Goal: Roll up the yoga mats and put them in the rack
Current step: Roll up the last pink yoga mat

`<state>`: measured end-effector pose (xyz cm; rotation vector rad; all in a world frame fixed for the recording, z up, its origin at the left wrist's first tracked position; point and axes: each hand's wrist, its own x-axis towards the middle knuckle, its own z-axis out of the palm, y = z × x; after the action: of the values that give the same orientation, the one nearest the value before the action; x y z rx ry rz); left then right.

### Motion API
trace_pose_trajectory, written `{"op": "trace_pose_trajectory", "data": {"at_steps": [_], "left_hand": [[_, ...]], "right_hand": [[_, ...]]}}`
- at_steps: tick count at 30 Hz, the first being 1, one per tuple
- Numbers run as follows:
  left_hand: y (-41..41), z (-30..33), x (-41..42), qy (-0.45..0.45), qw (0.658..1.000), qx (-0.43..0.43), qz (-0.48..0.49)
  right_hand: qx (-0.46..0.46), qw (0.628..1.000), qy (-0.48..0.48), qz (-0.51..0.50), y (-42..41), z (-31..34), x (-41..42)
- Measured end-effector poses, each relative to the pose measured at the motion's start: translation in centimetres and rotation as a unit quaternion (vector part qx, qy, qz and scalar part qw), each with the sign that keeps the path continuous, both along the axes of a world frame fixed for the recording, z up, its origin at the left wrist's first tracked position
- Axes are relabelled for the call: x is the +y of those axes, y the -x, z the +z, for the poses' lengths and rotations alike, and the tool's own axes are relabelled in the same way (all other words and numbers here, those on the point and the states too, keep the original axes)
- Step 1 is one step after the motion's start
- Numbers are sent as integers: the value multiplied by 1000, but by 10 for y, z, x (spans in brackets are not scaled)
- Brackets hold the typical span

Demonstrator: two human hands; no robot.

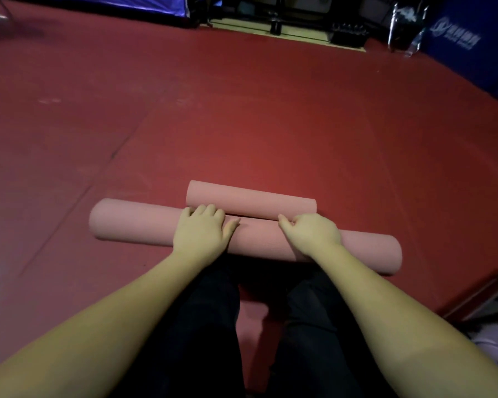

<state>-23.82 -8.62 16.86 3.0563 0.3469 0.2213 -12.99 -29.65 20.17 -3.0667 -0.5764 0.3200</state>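
On the red floor [242, 110], at six o'clock from its centre, two pink rolled mats lie touching: a long mat [135, 225] nearest, a short mat [250, 201] behind. The left hand [202, 231] rests on the long one, fingers straight and together; the right hand [311, 232] presses it, fingers curled under.

Both bare forearms reached forward from the lower corners, converging ahead of the knees. The left hand [202, 230] lay palm-down — fingers [210, 211] extended and close together, thumb angled toward the other hand. The right hand [311, 231] was knuckles-up (its fingers curled under, out of sight), thumb pointing left.
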Motion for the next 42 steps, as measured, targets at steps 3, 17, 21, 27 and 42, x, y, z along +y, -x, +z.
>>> {"op": "trace_pose_trajectory", "data": {"at_steps": [3,17,21,27,42], "left_hand": [[-13,24,-3,-8,999,40,-11],[-25,42,-1,131,957,255,43],[-41,47,7,169,935,309,34],[-59,48,8,217,912,346,37],[4,16,-11,-20,999,34,-22]], "right_hand": [[41,999,14,-4,-5,15,0],[130,991,-6,41,-9,24,-12],[-12,995,-79,56,15,22,-17],[-128,989,-51,61,61,-6,-29],[-80,997,-23,3,19,0,-8]]}}
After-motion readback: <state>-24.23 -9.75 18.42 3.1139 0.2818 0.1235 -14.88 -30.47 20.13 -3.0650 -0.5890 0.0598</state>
